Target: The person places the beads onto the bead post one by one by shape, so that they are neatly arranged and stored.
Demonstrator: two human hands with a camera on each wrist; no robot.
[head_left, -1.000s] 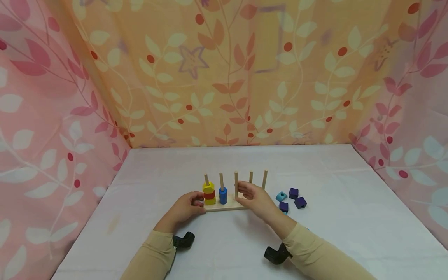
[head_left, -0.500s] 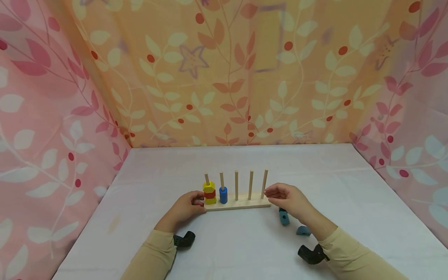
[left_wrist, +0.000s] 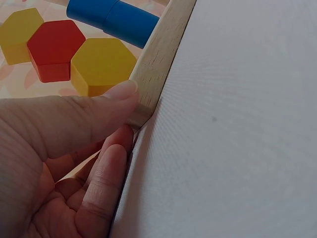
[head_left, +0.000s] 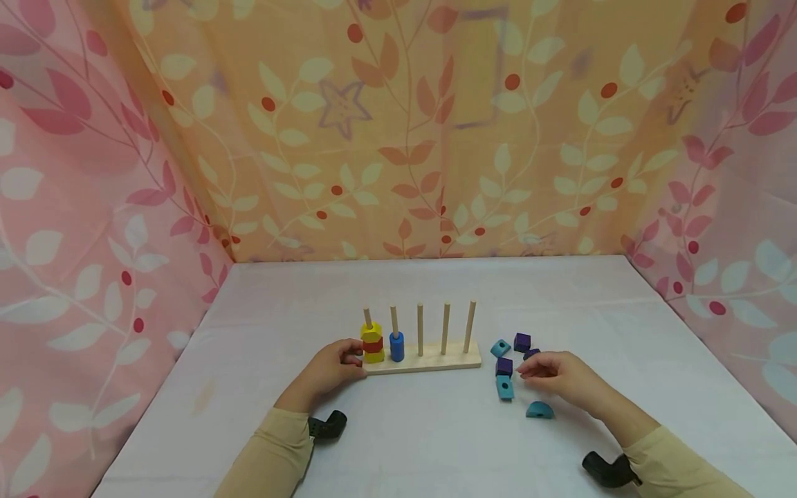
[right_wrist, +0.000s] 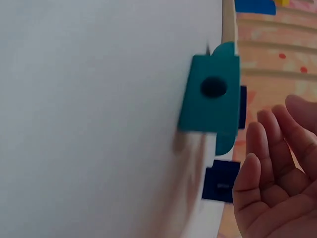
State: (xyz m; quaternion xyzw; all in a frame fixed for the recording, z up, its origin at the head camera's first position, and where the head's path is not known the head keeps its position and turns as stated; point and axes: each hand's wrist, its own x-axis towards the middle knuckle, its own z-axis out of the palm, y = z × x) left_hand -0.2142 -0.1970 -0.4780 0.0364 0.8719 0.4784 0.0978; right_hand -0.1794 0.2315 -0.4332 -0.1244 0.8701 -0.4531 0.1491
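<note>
A wooden peg board (head_left: pixel 429 364) with upright pegs stands on the table. Yellow, red and yellow hexagonal beads (head_left: pixel 372 344) are stacked on its leftmost peg, and blue cylinder beads (head_left: pixel 397 347) fill the bottom of the peg beside it. My left hand (head_left: pixel 332 365) holds the board's left end, its thumb on the corner and its fingers bent behind. Over the loose beads on the right hovers my right hand (head_left: pixel 566 377), empty, with fingers loosely bent. Nearest to it are a purple cube bead (head_left: pixel 532 353), partly covered by the fingers, and a teal half-round bead (head_left: pixel 539 410).
More loose beads lie just right of the board: a teal one (head_left: pixel 501 348), purple cubes (head_left: pixel 522 342) and a teal block with a hole (head_left: pixel 505 388). White cloth (head_left: pixel 249 297) covers the table. Patterned curtains (head_left: pixel 398 138) enclose the back and sides.
My right hand has moved right, from the middle peg past the board's right end to the loose beads, uncovering the right-hand pegs. The left hand has stayed at the board's left end.
</note>
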